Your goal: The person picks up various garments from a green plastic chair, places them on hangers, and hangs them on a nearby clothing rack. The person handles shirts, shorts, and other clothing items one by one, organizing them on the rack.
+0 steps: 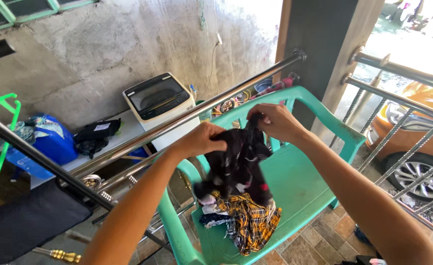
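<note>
While pinched at its top edge by left hand (200, 140) and right hand (275, 121), black garment (238, 164) could slip, dropping toward six o'clock onto plaid cloth (250, 221) on green chair (309, 186).

The garment (238, 162) is soft, matt black cloth; the plaid cloth (253, 221) under it is woven yellow and black. The chair (300, 186) is smooth green plastic. The rail (187, 115) is shiny polished metal. The wall (103, 49) is rough concrete.

Single head view, looking steeply down over forearms, close above green plastic chair (300, 186).
</note>
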